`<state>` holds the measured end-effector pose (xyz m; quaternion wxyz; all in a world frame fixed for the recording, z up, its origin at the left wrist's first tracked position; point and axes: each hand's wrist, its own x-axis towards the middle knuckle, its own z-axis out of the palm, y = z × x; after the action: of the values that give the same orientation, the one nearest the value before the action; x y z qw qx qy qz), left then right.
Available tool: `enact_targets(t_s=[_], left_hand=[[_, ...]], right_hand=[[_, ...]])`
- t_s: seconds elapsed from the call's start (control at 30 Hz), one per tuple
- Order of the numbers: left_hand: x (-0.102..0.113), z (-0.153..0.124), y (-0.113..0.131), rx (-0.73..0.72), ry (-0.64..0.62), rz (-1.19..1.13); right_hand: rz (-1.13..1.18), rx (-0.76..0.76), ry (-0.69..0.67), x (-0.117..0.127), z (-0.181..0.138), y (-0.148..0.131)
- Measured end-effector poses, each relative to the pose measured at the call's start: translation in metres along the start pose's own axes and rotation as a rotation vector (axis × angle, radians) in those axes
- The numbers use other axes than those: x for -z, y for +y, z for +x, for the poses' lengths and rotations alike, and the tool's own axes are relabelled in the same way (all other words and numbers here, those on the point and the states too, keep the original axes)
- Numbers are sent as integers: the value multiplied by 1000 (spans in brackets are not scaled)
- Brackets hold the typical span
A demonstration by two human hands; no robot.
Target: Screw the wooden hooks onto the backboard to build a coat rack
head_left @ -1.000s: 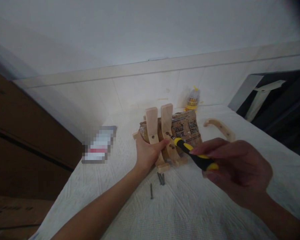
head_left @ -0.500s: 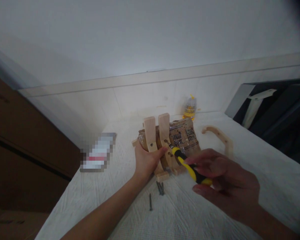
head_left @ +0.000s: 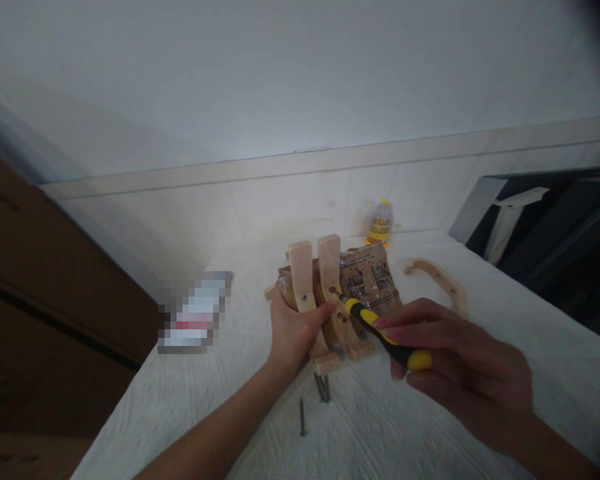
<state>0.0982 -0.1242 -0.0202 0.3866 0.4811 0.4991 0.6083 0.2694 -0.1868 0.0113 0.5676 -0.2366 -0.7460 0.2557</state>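
My left hand (head_left: 295, 328) is closed around a wooden piece with two curved, hook-like uprights (head_left: 301, 273), its thumb pressed across the right one. A screw head shows in the left upright. My right hand (head_left: 460, 370) grips a yellow-and-black screwdriver (head_left: 373, 323) by its handle, fingers wrapped round it. The screwdriver's tip points at the upper hole of the right upright (head_left: 330, 263), where a screw seems to sit; a second hole lies just below. Behind the uprights is a crumpled brown cardboard package (head_left: 370, 277) with dark print.
Several loose screws (head_left: 303, 417) lie on the white cloth (head_left: 380, 420) in front. A separate curved wooden hook (head_left: 443, 277) rests at the right. A bottle-shaped yellow container (head_left: 380, 223) stands by the wall; a pixelated phone-like slab (head_left: 195, 313) lies at the left.
My right hand has shifted slightly right and its fingers have changed position on the screwdriver handle. The tip stays at the upper hole, and my left hand keeps its hold. The view tilts slightly.
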Motion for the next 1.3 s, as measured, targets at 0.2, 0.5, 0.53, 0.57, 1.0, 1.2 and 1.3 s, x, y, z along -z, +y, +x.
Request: enact_targets(t_s=[0.2, 0.5, 0.53, 0.57, 1.0, 1.2, 1.3], left_hand=[[2, 0, -5, -7, -45, -14], [1, -2, 2, 6, -44, -38], [1, -2, 2, 5, -46, -40], [1, -2, 2, 1, -49, -41], [0, -1, 4, 20, -20, -13], [0, 0, 3, 22, -10, -16], [1, 0, 2, 22, -34, -17]], right_hand=[[26, 2, 299, -7, 3, 3], [54, -43, 62, 2, 0, -2], [79, -51, 55, 2, 0, -2], [96, -57, 52, 2, -1, -2], [-69, 8, 57, -2, -2, 0], [-147, 64, 112, -2, 4, 2], [-110, 62, 193, -7, 3, 5]])
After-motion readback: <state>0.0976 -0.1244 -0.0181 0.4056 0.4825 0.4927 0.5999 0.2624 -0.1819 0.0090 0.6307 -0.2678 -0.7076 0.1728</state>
